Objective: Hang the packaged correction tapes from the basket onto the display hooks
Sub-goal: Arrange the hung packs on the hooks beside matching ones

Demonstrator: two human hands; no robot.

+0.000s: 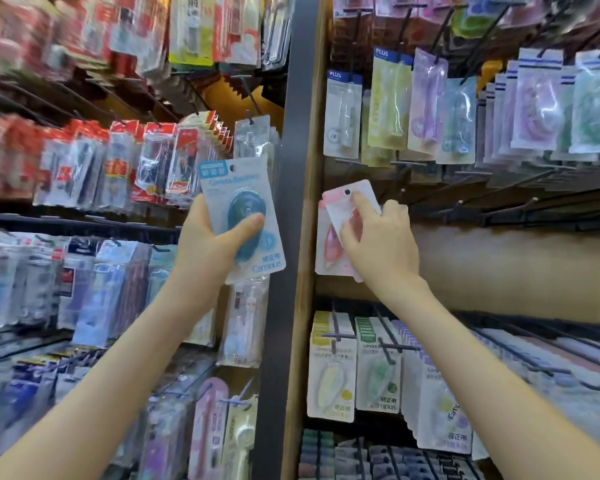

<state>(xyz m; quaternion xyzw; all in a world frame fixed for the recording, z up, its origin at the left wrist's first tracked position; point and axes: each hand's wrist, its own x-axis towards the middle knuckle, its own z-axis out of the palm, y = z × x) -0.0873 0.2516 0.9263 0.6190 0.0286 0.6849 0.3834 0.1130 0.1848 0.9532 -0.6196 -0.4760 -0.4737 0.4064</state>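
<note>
My left hand (210, 242) grips a blue packaged correction tape (243, 206), thumb across its front, held up before the dark upright post (288, 188). My right hand (378, 242) holds a pink packaged correction tape (352, 197) tilted against another pink pack (328, 247) that hangs at the left end of the middle row of the right display. The forefinger lies near the hang hole at the pack's top. Several bare black display hooks (499, 209) stick out to the right of it. The basket is out of view.
Packs in pastel colours (426, 105) fill the hooks above. Yellow and green correction tape packs (354, 365) hang on the row below. The left display holds red-labelled packs (125, 161) and other stationery. A pale wooden shelf front (516, 258) runs under the bare hooks.
</note>
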